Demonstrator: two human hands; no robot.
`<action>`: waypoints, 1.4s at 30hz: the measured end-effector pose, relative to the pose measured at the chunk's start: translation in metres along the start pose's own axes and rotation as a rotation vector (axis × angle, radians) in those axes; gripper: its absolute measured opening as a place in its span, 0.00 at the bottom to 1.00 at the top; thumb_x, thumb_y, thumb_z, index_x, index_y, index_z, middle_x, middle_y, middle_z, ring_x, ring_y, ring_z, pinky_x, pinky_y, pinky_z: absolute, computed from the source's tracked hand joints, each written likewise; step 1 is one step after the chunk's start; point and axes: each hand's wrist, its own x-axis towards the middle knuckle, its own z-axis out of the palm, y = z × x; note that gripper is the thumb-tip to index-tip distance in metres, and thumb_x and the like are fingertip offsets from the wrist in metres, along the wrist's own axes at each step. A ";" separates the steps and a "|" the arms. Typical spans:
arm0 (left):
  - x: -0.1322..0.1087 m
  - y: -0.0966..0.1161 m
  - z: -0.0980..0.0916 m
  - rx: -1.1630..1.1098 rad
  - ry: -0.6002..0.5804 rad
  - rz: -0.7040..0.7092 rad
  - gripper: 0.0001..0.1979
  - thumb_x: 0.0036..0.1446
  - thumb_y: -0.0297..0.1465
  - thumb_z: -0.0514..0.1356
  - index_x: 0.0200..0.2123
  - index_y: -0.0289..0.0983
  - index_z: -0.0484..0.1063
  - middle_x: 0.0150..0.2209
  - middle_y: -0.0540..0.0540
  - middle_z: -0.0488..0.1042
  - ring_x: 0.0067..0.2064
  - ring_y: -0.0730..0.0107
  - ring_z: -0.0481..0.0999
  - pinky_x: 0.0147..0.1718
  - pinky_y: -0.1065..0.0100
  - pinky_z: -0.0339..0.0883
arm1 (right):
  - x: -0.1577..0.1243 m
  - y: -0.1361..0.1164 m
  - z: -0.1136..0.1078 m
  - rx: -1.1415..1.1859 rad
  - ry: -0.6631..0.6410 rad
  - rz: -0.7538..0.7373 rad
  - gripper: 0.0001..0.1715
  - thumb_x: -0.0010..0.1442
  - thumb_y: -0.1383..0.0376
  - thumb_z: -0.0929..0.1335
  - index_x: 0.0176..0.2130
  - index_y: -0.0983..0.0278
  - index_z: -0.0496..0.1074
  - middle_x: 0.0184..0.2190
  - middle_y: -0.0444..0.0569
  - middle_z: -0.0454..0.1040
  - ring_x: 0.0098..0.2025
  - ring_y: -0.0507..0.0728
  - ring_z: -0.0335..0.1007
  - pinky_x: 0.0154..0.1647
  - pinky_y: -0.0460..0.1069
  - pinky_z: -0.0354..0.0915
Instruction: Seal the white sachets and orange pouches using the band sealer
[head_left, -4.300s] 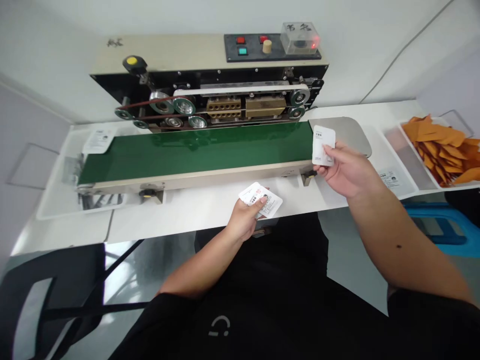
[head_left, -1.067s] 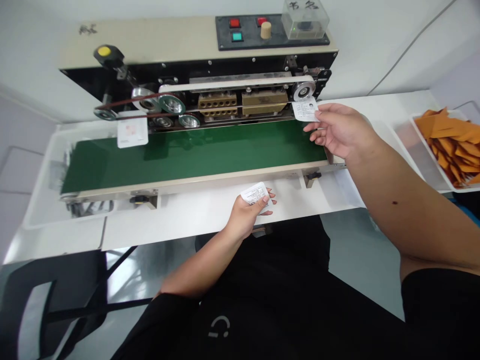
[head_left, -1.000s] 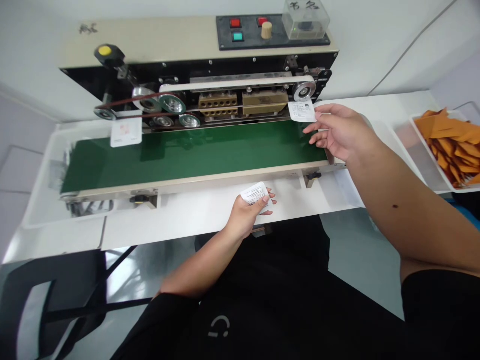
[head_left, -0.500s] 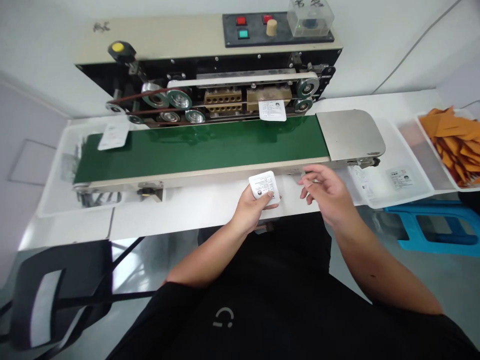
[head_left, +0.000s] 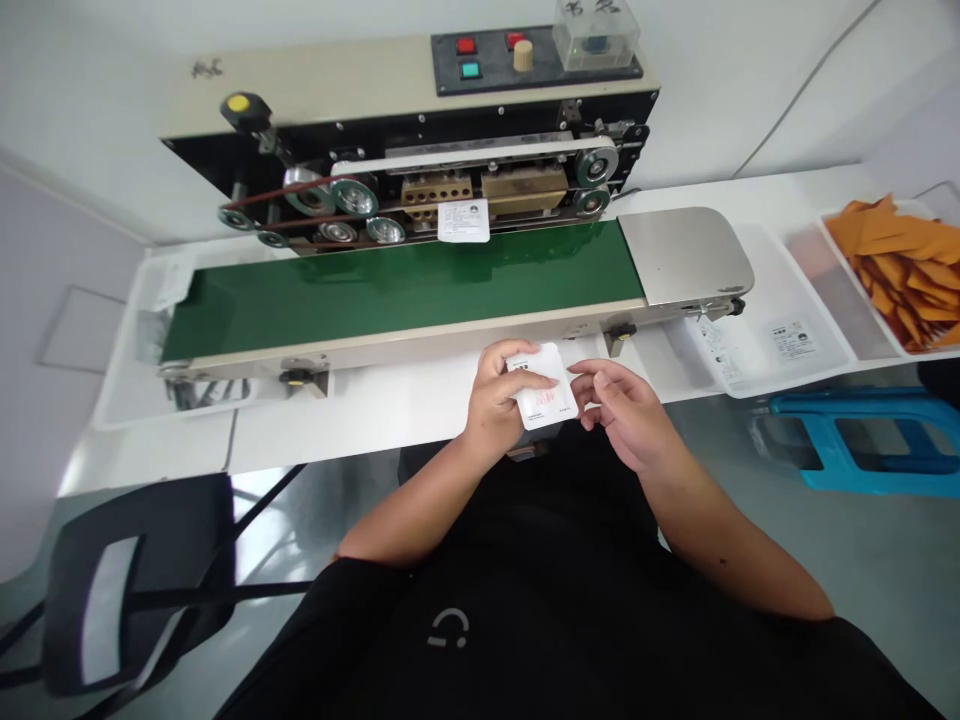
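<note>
My left hand (head_left: 499,400) grips a small stack of white sachets (head_left: 546,400) just above the table's front edge. My right hand (head_left: 619,415) meets it from the right, fingertips pinching the corner of the top sachet. Behind them runs a band sealer (head_left: 420,130) with a green conveyor belt (head_left: 390,290). Another white sachet (head_left: 463,221) rides along the sealing jaws near the belt's middle.
A metal infeed plate (head_left: 686,255) sits at the belt's right end. A white tray (head_left: 780,345) holds two loose sachets, and a clear bin of orange packets (head_left: 896,275) stands far right. A white catch tray (head_left: 150,300) is at the left; a blue stool (head_left: 862,440) is below.
My right hand let go of a sachet at the sealer's infeed and came back to the stack in my left hand. That sachet travelled leftward along the jaws. An earlier sachet left the belt's left end.
</note>
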 end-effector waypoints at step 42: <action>-0.002 -0.040 -0.018 0.096 0.006 0.094 0.20 0.69 0.33 0.65 0.62 0.46 0.71 0.60 0.38 0.73 0.63 0.55 0.74 0.53 0.57 0.78 | 0.136 -0.137 -0.035 -0.213 0.336 -0.103 0.06 0.67 0.64 0.75 0.44 0.62 0.76 0.33 0.49 0.80 0.25 0.50 0.70 0.24 0.45 0.64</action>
